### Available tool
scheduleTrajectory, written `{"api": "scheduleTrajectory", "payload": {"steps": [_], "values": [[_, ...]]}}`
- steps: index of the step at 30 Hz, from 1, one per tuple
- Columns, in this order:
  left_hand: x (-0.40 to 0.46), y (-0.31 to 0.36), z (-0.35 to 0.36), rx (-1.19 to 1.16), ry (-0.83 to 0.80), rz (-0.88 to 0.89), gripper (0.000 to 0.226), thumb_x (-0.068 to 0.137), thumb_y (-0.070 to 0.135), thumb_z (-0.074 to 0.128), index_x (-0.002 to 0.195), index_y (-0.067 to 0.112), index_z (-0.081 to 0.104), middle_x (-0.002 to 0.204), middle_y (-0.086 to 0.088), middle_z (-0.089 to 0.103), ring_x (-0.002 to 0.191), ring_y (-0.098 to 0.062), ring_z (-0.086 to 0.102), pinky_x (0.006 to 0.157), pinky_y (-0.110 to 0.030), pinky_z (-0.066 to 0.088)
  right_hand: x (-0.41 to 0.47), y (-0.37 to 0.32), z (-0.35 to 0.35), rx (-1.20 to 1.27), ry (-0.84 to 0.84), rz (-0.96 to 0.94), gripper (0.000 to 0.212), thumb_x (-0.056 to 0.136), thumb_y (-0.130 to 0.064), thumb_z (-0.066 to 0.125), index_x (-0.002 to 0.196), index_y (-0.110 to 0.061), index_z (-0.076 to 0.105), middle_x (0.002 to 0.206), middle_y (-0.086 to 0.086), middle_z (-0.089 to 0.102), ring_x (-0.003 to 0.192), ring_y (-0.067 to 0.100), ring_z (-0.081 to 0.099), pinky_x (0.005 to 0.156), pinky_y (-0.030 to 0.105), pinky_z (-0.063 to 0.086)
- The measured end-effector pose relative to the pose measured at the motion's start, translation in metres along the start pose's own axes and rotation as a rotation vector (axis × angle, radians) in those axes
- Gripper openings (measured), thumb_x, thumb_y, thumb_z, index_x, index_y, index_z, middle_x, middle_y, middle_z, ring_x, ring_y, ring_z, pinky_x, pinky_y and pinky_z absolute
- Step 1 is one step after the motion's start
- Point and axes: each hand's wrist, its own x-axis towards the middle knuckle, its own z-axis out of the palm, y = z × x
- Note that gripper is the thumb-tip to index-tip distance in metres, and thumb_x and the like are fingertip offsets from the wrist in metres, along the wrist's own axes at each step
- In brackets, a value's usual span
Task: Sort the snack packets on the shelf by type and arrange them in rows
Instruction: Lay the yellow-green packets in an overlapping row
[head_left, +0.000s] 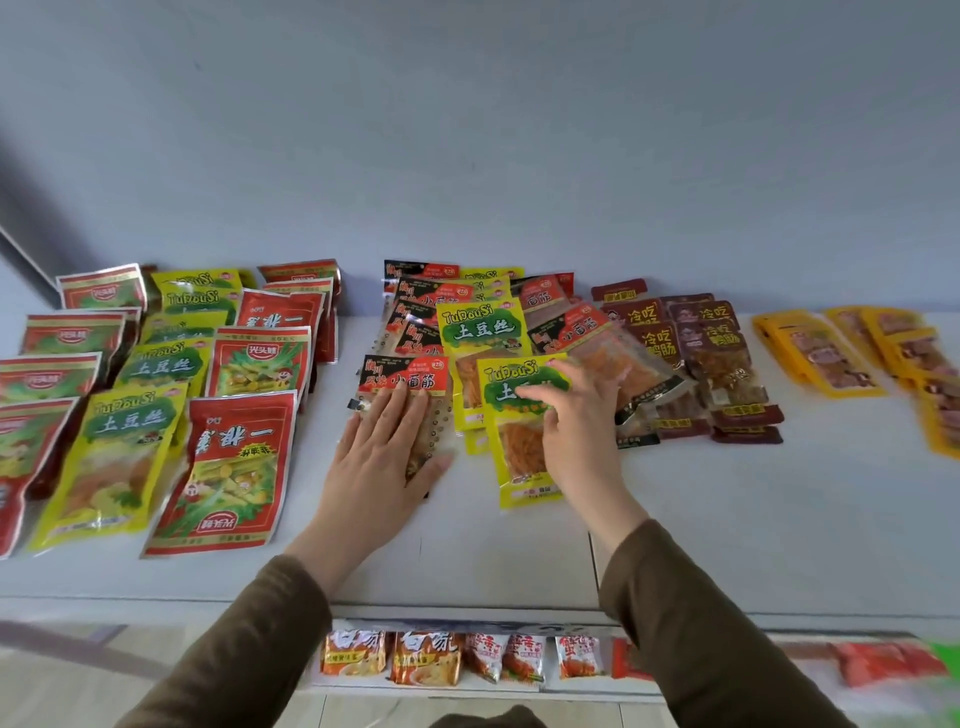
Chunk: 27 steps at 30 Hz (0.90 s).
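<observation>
My left hand (384, 457) lies flat, fingers straight, on a black-and-red packet (402, 382) at the front of the middle pile. My right hand (576, 421) rests with relaxed fingers on a yellow-green TuDouSi packet (519, 457) just to the right of it. Behind them is a mixed pile of black-red and yellow-green packets (478, 322). On the left stand rows of red packets (234, 467) and yellow-green packets (119, 457). Dark maroon packets (717, 353) lie right of the pile, and orange-yellow packets (831, 358) lie at the far right.
The white shelf (727, 519) has a front edge close to me and a grey wall behind it. A lower shelf (467, 657) holds several small orange and red snack packs.
</observation>
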Motion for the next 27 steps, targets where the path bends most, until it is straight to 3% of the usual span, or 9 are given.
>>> {"api": "scheduleTrajectory", "payload": {"steps": [2, 4, 9, 12, 16, 20, 24, 27], "values": [[0.001, -0.004, -0.002, 0.007, 0.000, 0.004, 0.085, 0.092, 0.078, 0.017, 0.164, 0.035, 0.002, 0.171, 0.011, -0.006, 0.157, -0.009, -0.014, 0.129, -0.040, -0.004, 0.004, 0.003, -0.002, -0.025, 0.029, 0.023, 0.056, 0.090, 0.015, 0.056, 0.124, -0.026, 0.074, 0.149, 0.004, 0.049, 0.137, 0.033, 0.035, 0.112, 0.021, 0.008], [0.002, -0.007, -0.003, 0.011, 0.001, 0.007, 0.084, 0.092, 0.077, 0.019, 0.164, 0.037, 0.005, 0.172, 0.009, -0.002, 0.158, -0.011, -0.011, 0.129, -0.041, -0.003, 0.005, 0.002, -0.004, -0.021, 0.005, 0.033, 0.055, 0.093, 0.011, 0.054, 0.130, -0.027, 0.071, 0.153, 0.003, 0.046, 0.140, 0.032, 0.030, 0.115, 0.035, 0.026], [0.007, -0.003, -0.009, 0.052, 0.036, 0.059, 0.071, 0.098, 0.066, 0.042, 0.161, 0.042, 0.022, 0.172, -0.001, 0.013, 0.159, -0.023, 0.004, 0.128, -0.045, 0.003, -0.004, -0.014, 0.000, -0.209, -0.013, 0.001, 0.048, 0.094, -0.007, 0.059, 0.131, -0.036, 0.067, 0.154, -0.003, 0.046, 0.140, 0.030, 0.035, 0.108, 0.052, 0.039], [0.014, -0.002, -0.013, 0.056, 0.049, 0.108, 0.069, 0.097, 0.061, 0.051, 0.159, 0.039, 0.031, 0.171, -0.003, 0.017, 0.158, -0.027, 0.005, 0.129, -0.049, 0.003, -0.003, -0.021, 0.004, -0.170, 0.036, 0.000, 0.039, 0.096, -0.013, 0.059, 0.127, -0.034, 0.069, 0.150, -0.005, 0.051, 0.139, 0.029, 0.038, 0.108, 0.051, 0.038], [0.019, -0.002, -0.011, 0.048, 0.050, 0.124, 0.067, 0.100, 0.065, 0.039, 0.161, 0.046, 0.019, 0.172, 0.000, 0.012, 0.159, -0.024, 0.002, 0.128, -0.052, 0.000, 0.005, -0.021, 0.006, -0.084, 0.050, -0.023, 0.032, 0.101, -0.023, 0.056, 0.130, -0.031, 0.066, 0.150, -0.005, 0.050, 0.141, 0.027, 0.036, 0.113, 0.048, 0.032], [0.019, -0.005, -0.003, 0.074, 0.037, 0.112, 0.064, 0.102, 0.065, 0.025, 0.161, 0.050, 0.005, 0.173, 0.000, 0.012, 0.160, -0.024, 0.001, 0.128, -0.052, -0.001, 0.009, -0.020, 0.016, -0.122, -0.058, -0.111, 0.042, 0.105, -0.042, 0.046, 0.145, -0.033, 0.054, 0.162, -0.003, 0.037, 0.150, 0.025, 0.025, 0.121, 0.050, 0.024], [0.022, -0.008, 0.001, 0.094, 0.070, 0.057, 0.063, 0.103, 0.063, 0.029, 0.161, 0.047, 0.014, 0.172, -0.002, 0.016, 0.160, -0.026, 0.006, 0.127, -0.053, 0.002, 0.010, -0.019, 0.028, -0.212, -0.139, -0.125, 0.059, 0.103, -0.062, 0.031, 0.154, -0.036, 0.039, 0.168, -0.004, 0.025, 0.156, 0.022, 0.014, 0.126, 0.048, 0.012], [0.024, -0.013, 0.001, 0.090, 0.072, 0.017, 0.063, 0.103, 0.063, 0.028, 0.161, 0.047, 0.012, 0.172, -0.001, 0.013, 0.160, -0.025, 0.004, 0.126, -0.052, -0.002, 0.009, -0.019, 0.027, -0.300, -0.144, -0.116, 0.063, 0.101, -0.064, 0.032, 0.157, -0.035, 0.031, 0.168, -0.002, 0.024, 0.157, 0.023, 0.012, 0.126, 0.048, 0.011]]}}
